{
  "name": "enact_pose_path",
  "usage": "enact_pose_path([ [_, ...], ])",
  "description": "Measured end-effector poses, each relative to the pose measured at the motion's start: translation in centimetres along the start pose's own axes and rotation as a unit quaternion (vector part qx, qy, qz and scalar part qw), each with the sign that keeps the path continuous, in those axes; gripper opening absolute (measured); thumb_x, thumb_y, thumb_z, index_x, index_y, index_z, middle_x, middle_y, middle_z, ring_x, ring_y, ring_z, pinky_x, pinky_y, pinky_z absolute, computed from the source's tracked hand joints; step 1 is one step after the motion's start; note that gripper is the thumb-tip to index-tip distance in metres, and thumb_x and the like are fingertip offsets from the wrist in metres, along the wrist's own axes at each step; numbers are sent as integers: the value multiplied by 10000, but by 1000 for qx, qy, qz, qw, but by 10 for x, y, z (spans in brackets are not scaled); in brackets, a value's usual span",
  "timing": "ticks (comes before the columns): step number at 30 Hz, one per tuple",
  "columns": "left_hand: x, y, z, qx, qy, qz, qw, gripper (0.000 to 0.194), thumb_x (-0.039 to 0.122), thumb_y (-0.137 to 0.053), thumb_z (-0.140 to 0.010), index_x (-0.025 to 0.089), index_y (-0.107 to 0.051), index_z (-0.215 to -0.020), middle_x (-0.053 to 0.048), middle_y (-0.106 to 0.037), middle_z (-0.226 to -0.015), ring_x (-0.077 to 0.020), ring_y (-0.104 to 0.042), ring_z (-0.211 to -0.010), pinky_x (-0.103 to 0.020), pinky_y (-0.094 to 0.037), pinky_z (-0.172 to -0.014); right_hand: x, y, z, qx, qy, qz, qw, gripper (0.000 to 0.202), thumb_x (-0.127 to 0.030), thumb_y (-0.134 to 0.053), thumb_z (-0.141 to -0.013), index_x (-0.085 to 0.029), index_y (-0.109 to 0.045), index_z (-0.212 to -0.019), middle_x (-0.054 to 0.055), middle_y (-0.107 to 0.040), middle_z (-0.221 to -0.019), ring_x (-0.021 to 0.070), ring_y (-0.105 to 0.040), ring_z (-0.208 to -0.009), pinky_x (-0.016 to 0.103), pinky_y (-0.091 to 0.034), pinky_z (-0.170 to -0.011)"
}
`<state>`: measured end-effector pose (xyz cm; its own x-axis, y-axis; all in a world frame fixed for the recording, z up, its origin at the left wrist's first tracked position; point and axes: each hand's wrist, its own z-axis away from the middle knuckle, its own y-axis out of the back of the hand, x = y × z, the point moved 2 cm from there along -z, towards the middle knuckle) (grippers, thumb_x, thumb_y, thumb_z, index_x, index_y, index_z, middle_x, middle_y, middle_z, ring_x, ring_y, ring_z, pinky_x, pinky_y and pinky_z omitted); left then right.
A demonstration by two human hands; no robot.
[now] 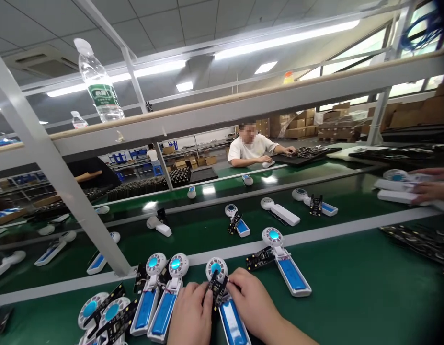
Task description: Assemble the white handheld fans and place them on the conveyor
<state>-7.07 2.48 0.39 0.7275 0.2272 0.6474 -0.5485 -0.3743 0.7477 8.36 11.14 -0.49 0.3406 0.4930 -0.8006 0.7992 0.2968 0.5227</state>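
Between my two hands lies a white handheld fan unit with a round head and a blue battery in its open handle. My left hand has thumb and fingers closed on the left edge of a small black circuit board over the unit's neck. From the other side, my right hand pinches at the board's right edge; its fingertips partly hide what they hold. Close by on the left, similar open units lie side by side. Another unit rests to the right, with a black board beside its neck.
A conveyor with spaced fan units runs beyond a pale rail. A slanted metal post stands at left. Another person's hands hold white parts at right. A person sits opposite. A water bottle stands on the upper shelf.
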Motion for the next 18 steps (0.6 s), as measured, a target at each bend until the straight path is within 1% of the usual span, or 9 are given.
enact_pose_path([
  [1,1,-1,1,-2,5,-31,1000,411,446,-487,-901,207,-681,-1174,-139,-644,-1112,-339,-568,-1087,-467,-408,-971,2,0,-1,-6,-4,-8,1000,276,-158,-487,-895,-214,-708,-741,10,-651,-803,142,-627,-740,224,-436,-684],
  [2,2,-3,2,-1,11,-49,999,497,441,-477,-903,191,-581,-1320,-150,-619,-1199,-338,-551,-1144,-460,-405,-986,5,-1,-2,-12,-11,-16,1000,264,-157,-504,-884,-214,-710,-728,8,-649,-790,142,-626,-736,224,-435,-679],
  [4,6,-8,5,-3,10,-82,997,637,432,-504,-882,157,-421,-1451,-164,-565,-1305,-333,-523,-1210,-443,-402,-1005,10,-2,-4,-19,-28,-30,999,225,-167,-550,-858,-215,-721,-720,5,-652,-770,145,-630,-740,227,-434,-682],
  [7,12,-16,6,-24,-13,-112,993,699,373,-564,-841,157,-374,-1478,-155,-560,-1322,-328,-523,-1222,-434,-399,-1020,14,-4,-5,-32,-45,-44,997,191,-206,-580,-858,-220,-727,-736,3,-652,-780,151,-624,-752,239,-432,-700],
  [10,8,-20,2,-43,-7,-53,998,643,309,-502,-886,182,-341,-1496,-140,-529,-1390,-301,-509,-1271,-423,-392,-1050,12,-5,-5,-50,-39,-47,997,240,-233,-527,-906,-219,-702,-742,6,-631,-815,151,-603,-759,251,-430,-713],
  [12,2,-20,-3,-37,15,6,999,586,263,-462,-905,184,-369,-1478,-131,-509,-1422,-285,-494,-1298,-422,-375,-1078,9,-5,-4,-65,-30,-50,996,262,-244,-499,-931,-220,-695,-758,9,-625,-841,152,-600,-777,254,-433,-724],
  [14,-5,-19,-8,-16,30,57,998,549,228,-472,-893,171,-428,-1438,-129,-518,-1413,-283,-486,-1306,-428,-357,-1101,6,-5,-3,-84,-18,-54,995,262,-251,-491,-941,-228,-706,-792,9,-634,-868,153,-609,-805,253,-439,-736],
  [16,-9,-18,-9,4,28,97,995,522,223,-497,-884,166,-471,-1403,-128,-535,-1384,-280,-489,-1298,-425,-356,-1107,4,-5,-4,-102,-7,-64,993,258,-245,-490,-944,-244,-726,-842,10,-649,-897,157,-621,-842,255,-447,-758],
  [18,-11,-18,-7,8,8,128,992,501,230,-502,-895,184,-491,-1394,-117,-556,-1339,-269,-509,-1272,-409,-373,-1098,3,-5,-4,-113,-1,-77,991,254,-226,-496,-934,-258,-743,-883,13,-661,-913,164,-629,-871,265,-454,-782],
])
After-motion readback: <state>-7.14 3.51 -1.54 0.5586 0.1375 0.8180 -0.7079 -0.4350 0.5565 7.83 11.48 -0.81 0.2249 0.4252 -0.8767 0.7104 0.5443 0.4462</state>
